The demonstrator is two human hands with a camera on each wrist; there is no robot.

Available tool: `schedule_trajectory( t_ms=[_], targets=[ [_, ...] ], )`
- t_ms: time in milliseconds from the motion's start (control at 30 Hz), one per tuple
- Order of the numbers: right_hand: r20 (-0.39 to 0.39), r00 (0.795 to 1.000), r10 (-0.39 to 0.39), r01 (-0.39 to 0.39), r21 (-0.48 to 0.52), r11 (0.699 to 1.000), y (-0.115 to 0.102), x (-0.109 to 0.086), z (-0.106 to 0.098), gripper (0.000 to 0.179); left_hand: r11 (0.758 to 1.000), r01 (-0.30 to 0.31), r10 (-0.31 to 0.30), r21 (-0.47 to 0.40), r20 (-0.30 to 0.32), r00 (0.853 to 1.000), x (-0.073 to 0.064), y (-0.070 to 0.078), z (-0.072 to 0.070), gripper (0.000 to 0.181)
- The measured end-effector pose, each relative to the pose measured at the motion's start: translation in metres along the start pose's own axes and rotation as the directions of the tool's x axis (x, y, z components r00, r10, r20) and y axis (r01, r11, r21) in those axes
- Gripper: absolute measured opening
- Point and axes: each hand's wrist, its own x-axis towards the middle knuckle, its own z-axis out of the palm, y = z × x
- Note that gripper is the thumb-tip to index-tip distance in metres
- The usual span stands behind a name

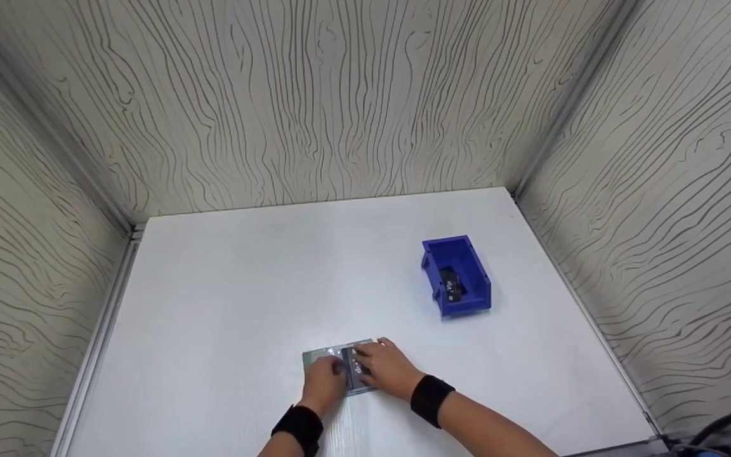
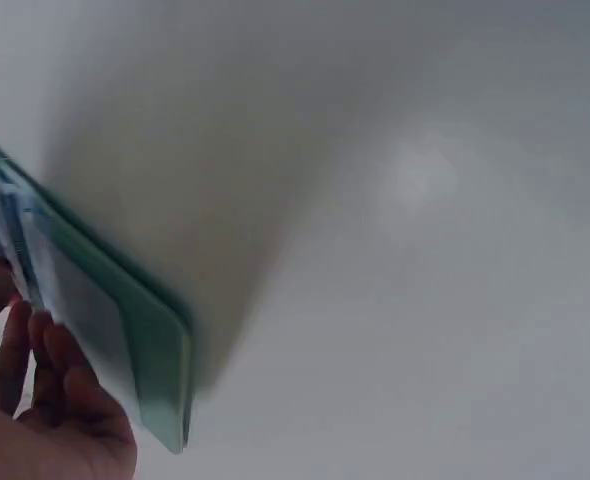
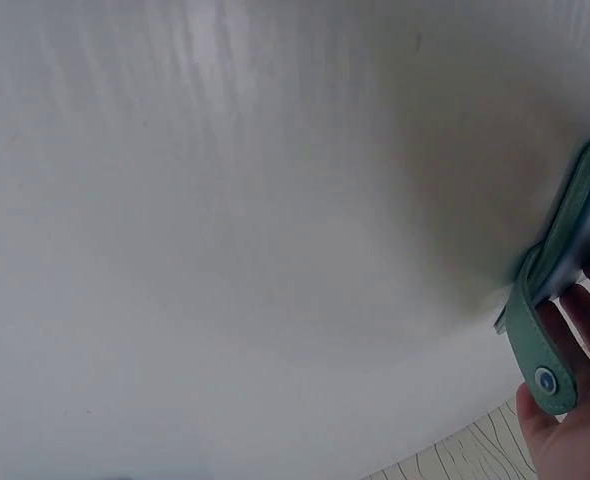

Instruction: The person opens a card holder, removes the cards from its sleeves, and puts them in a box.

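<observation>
A green card holder (image 1: pixel 313 357) with clear plastic sleeves lies spread on the white table in the head view. My left hand (image 1: pixel 325 384) pinches a sleeve near the middle, its fingers bunched. At the right half, my right hand (image 1: pixel 391 369) holds a dark card (image 1: pixel 358 371) with pale lettering between thumb and fingers. The left wrist view shows the green cover (image 2: pixel 155 370) beside my left fingers. A strap with a snap button (image 3: pixel 540 360) sticks out by my right hand in the right wrist view. Whether the card is fully inside a sleeve cannot be told.
A blue bin (image 1: pixel 476 303) stands on the table (image 1: pixel 232 279) to the right, beyond my hands. Inside it lie black cards (image 1: pixel 451 285), one marked "Vip". Wood-patterned panels (image 1: pixel 321 101) rise at the back and both sides. A dark cable (image 1: pixel 730 419) hangs at the lower right corner.
</observation>
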Motion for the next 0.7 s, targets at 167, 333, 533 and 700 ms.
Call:
schedule_trajectory(
  t_ms=[167, 333, 533, 700],
  targets=[
    [-0.003, 1.000, 0.002, -0.002, 0.021, 1.000, -0.001, 0.000, 0.002, 0.043, 0.940, 0.273, -0.259, -0.207, 0.090, 0.962, 0.007, 0.012, -0.008, 0.024],
    [0.009, 1.000, 0.013, -0.014, 0.027, 1.000, -0.002, -0.001, 0.001, 0.044, 0.878, 0.381, -0.356, -0.289, 0.139, 0.924, 0.012, 0.012, -0.011, 0.024],
    [0.017, 0.999, 0.033, -0.034, 0.035, 0.999, -0.001, -0.001, -0.001, 0.043, 0.801, 0.432, -0.383, -0.414, 0.201, 0.902, 0.017, 0.014, -0.014, 0.024],
    [0.015, 0.999, 0.037, -0.038, 0.045, 0.998, -0.002, -0.001, -0.001, 0.045, 0.753, 0.440, -0.377, -0.489, 0.228, 0.898, 0.018, 0.015, -0.014, 0.010]
  ],
)
